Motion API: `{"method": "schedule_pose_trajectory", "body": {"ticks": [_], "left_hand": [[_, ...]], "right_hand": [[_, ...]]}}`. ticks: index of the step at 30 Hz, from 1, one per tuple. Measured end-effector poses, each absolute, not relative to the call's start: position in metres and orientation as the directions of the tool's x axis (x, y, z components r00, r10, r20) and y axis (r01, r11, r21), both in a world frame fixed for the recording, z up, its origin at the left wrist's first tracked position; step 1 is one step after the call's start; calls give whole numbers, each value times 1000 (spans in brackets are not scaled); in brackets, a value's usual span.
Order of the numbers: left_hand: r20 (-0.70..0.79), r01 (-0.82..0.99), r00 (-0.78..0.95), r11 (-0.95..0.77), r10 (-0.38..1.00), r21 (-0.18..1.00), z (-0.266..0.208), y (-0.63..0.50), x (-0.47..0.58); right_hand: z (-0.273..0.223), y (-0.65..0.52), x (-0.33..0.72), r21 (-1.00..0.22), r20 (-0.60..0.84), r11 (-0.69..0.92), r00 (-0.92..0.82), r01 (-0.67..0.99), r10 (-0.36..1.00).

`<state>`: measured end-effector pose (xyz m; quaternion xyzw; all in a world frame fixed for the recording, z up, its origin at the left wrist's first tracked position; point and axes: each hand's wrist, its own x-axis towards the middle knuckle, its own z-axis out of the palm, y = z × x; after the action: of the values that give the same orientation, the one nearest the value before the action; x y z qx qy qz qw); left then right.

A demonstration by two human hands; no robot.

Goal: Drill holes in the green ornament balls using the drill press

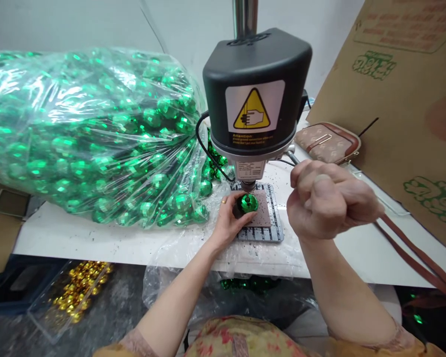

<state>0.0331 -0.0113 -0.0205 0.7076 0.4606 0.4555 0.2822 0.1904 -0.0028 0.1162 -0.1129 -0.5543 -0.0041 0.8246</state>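
Under the chuck of a black bench drill press (pixel 258 94), my left hand (pixel 230 215) pinches a shiny green faceted ball (pixel 250 203) between thumb and fingers. The ball rests on a pinkish-brown pad (pixel 262 215) over the grey slotted base plate (pixel 277 233), and the drill tip meets or nearly meets its top. My right hand (pixel 327 201) is wrapped in a fist round the press's feed lever (pixel 293 156), most of which the fingers hide. Dark specks are scattered over the plate and table.
A big clear plastic bag (pixel 96 139) full of green balls lies left of the press. To the right are a patterned pouch (pixel 327 141) with a brown strap and a large cardboard box (pixel 401 99). Gold balls (pixel 82 287) fill a clear bin below the white table (pixel 96 243).
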Motion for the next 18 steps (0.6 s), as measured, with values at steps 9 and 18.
{"method": "schedule_pose_trajectory", "body": {"ticks": [9, 18], "left_hand": [[359, 363, 160, -393, 919, 845, -24, -9, 32], [441, 375, -80, -383, 894, 844, -18, -48, 34]], "right_hand": [[118, -6, 185, -235, 879, 959, 455, 158, 141], [180, -1, 186, -540, 761, 833, 491, 118, 424]]}}
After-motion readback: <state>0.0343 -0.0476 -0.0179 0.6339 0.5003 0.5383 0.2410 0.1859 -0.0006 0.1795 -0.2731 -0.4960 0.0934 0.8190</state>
